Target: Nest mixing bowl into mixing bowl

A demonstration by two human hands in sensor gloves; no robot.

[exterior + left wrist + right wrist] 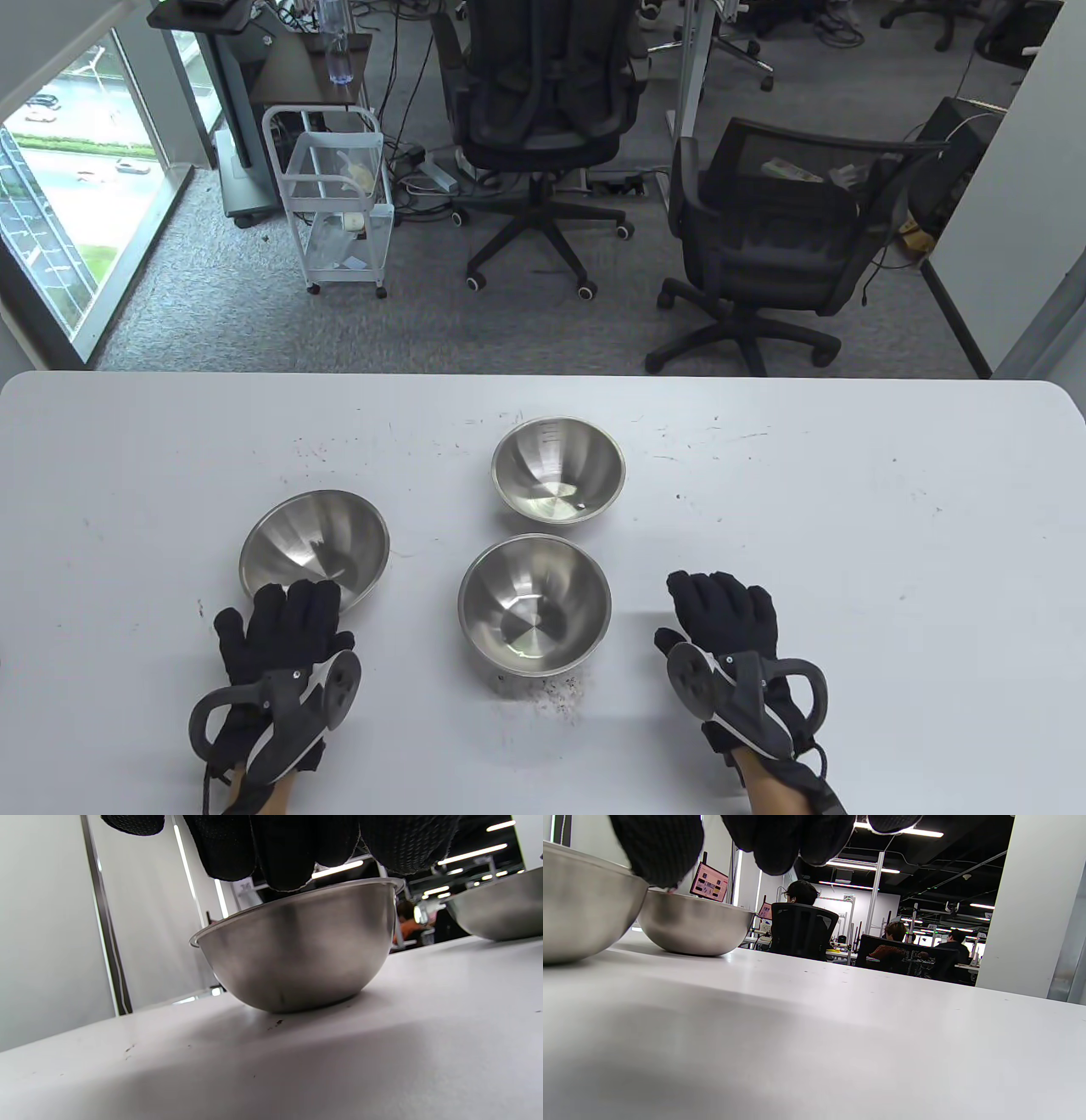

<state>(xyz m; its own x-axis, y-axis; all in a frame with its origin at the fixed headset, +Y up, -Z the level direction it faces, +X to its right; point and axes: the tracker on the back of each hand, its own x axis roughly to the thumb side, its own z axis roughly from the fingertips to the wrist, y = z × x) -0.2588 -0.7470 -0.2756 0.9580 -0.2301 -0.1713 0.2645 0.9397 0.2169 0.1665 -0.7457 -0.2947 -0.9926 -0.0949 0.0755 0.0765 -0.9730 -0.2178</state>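
We saw three steel mixing bowls on the white bench [848, 526], all upright and apart from one another. The left bowl [315, 550] sat toward the near-left part of the bench, the near bowl [534, 604] close to the middle of the near edge, and the far bowl [558, 469] just beyond it toward the bench's centre. All three showed only bare, shiny insides; the far bowl carried faint measuring marks on its inner wall.

The left hand [280, 654] lay at the left bowl's near rim, its fingers [288, 853] together and hanging over that rim; from the left wrist view we could not tell whether they pressed it or merely hovered there. The right hand [730, 645] lay palm-down over the bench to the right of the near bowl, well apart from it, fingers [721, 594] stretched forward and loosely together, gripping nothing.

Dark specks [551, 692] dotted the bench just in front of the near bowl. Beyond the far edge stood two office chairs [543, 127] and a white wire cart [335, 204] on grey carpet.
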